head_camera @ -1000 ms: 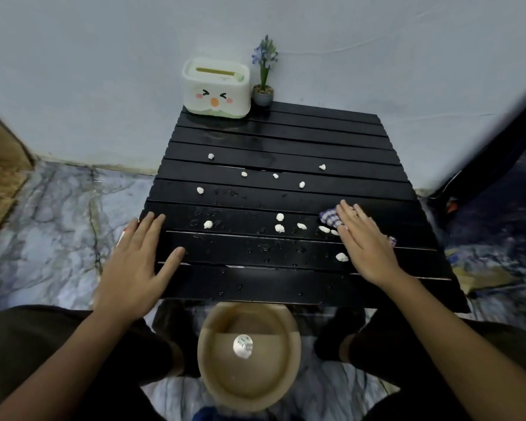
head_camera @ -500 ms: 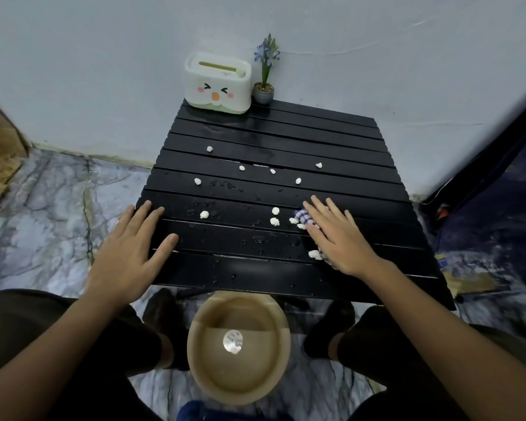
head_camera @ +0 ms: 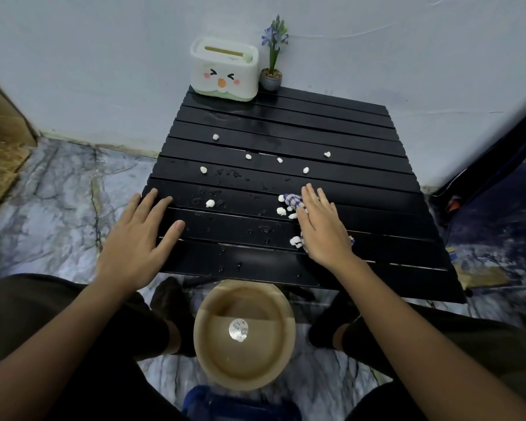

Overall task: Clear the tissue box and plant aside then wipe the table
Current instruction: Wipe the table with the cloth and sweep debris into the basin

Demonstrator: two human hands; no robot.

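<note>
On table [head_camera: 331,183], right hand [head_camera: 322,229] flat on cloth [head_camera: 292,202] herding crumbs [head_camera: 283,211], left hand [head_camera: 140,235] spread, bracing edge; box [head_camera: 224,69] and plant [head_camera: 272,60] parked at far edge, clear of wiping.

Most of the checked cloth [head_camera: 292,202] lay hidden under the right hand [head_camera: 322,226]; only a corner showed by the fingertips and a scrap at the wrist side. Some white crumbs [head_camera: 295,240] were partly covered along that hand's edge. The bench's [head_camera: 286,141] legs were out of sight beneath its black slats. The round label [head_camera: 238,329] in the tan basin [head_camera: 286,354] at lower centre was too small to read. A blue object [head_camera: 207,402] was cut off by the bottom edge. In the lower right of the frame, clutter on the floor [head_camera: 486,268] was too dark and blurred to identify. Both forearms ran out of the frame's lower corners.
</note>
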